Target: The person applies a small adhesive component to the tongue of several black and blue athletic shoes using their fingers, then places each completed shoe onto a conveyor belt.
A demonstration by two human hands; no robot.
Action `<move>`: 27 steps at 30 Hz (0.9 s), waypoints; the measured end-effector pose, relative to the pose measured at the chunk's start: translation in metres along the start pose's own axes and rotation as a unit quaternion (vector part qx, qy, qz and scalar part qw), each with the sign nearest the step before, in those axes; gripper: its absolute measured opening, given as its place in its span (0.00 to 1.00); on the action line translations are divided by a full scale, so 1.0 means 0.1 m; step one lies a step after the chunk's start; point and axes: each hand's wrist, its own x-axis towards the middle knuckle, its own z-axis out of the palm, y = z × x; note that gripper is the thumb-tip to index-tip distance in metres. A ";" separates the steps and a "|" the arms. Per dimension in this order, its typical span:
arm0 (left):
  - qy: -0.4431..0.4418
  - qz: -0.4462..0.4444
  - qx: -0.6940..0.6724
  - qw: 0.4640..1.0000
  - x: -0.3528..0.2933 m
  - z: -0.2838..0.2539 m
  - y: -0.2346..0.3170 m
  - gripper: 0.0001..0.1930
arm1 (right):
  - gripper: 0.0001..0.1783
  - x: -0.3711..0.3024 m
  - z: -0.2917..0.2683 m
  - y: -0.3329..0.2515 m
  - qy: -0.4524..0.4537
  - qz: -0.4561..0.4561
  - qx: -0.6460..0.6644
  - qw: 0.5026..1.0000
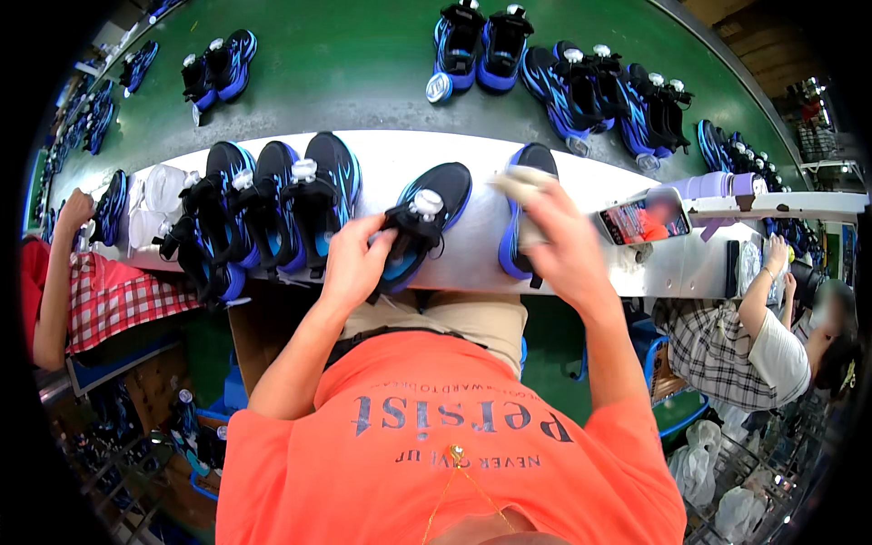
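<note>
Looks like I'm mid-handling one sneaker [447,189]: my left fingers [366,229] pinch its collar on the white tabletop [392,156]. My right fingers [556,211] blur over a second sneaker [536,157], so can't tell if they're gripping that pale scrap [520,185]. Next move probably needs a steady left pinch.

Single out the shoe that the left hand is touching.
The middle shoe, between the left-side row of shoes and the shoe at the right hand; only this one has the left hand at its opening.
</note>
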 end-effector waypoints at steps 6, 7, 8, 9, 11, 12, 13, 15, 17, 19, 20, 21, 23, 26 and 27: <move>0.037 0.063 -0.006 0.997 0.09 0.13 -0.04 0.10 | 0.34 0.64 0.59 0.24 -0.204 0.013 0.157 0.966; 0.030 0.047 0.007 0.998 0.10 0.13 -0.03 0.11 | 0.32 0.68 0.61 0.22 -0.197 0.032 0.127 0.972; 0.031 0.016 -0.039 0.999 0.10 0.13 -0.04 0.11 | 0.31 0.62 0.67 0.21 -0.177 -0.021 0.101 0.979; 0.033 -0.011 -0.085 0.996 0.13 0.13 -0.04 0.11 | 0.29 0.54 0.71 0.19 -0.154 -0.075 0.071 0.983; 0.061 -0.014 -0.115 0.991 0.17 0.18 -0.10 0.11 | 0.22 0.40 0.73 0.11 -0.149 -0.101 -0.011 0.984; 0.047 -0.029 -0.125 0.991 0.20 0.20 -0.08 0.10 | 0.22 0.37 0.68 0.09 -0.142 -0.101 -0.041 0.984; 0.034 -0.042 -0.139 0.989 0.24 0.16 -0.10 0.10 | 0.22 0.38 0.66 0.04 -0.136 -0.102 -0.076 0.983; 0.030 -0.061 -0.153 0.986 0.24 0.05 -0.11 0.09 | 0.22 0.45 0.67 -0.03 -0.137 -0.101 -0.077 0.982; 0.036 -0.058 -0.184 0.981 0.11 -0.06 -0.08 0.10 | 0.23 0.47 0.67 0.04 -0.130 -0.063 -0.053 0.988; -0.051 -0.097 -0.178 0.978 0.01 -0.25 0.20 0.11 | 0.24 0.44 0.71 0.09 -0.119 -0.037 0.011 0.992; -0.113 -0.055 -0.138 0.982 0.04 -0.20 0.18 0.11 | 0.25 0.42 0.71 0.12 -0.113 -0.042 0.049 0.991; -0.144 -0.064 -0.117 0.981 0.07 -0.18 0.19 0.11 | 0.24 0.44 0.70 0.09 -0.118 -0.041 0.063 0.990; -0.171 -0.096 -0.099 0.975 0.10 -0.18 0.26 0.11 | 0.21 0.47 0.61 0.09 -0.117 -0.069 0.110 0.985; -0.139 -0.043 -0.028 0.989 0.05 -0.06 0.18 0.11 | 0.16 0.40 0.77 0.10 -0.063 -0.040 0.065 0.995; -0.138 -0.046 -0.013 0.989 0.06 -0.06 0.16 0.10 | 0.17 0.37 0.80 0.05 -0.054 -0.006 0.031 0.998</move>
